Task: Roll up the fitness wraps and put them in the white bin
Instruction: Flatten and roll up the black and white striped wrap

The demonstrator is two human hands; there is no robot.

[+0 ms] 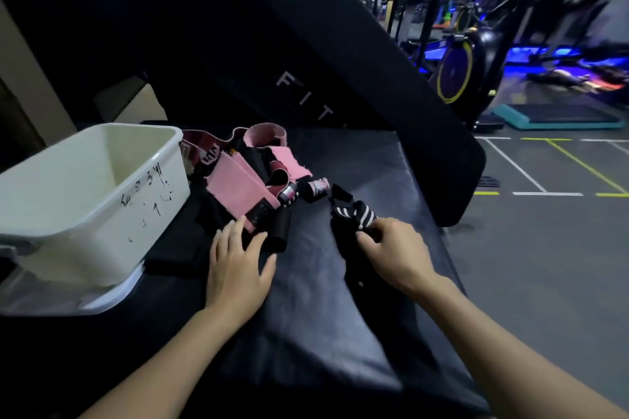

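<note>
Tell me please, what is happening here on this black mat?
A person is sorting fitness wraps in a gym. The right hand pinches a black wrap with white stripes. The left hand rests flat on black fabric beside the pile of pink and black wraps. The white bin stands at the left; no wrap shows inside it.

We see two bare forearms reaching in from below; no sleeve covers either — left hand [235,269] and right hand [398,248] both ungloved; no rings, watch or band visible on fingers or wrists.
</note>
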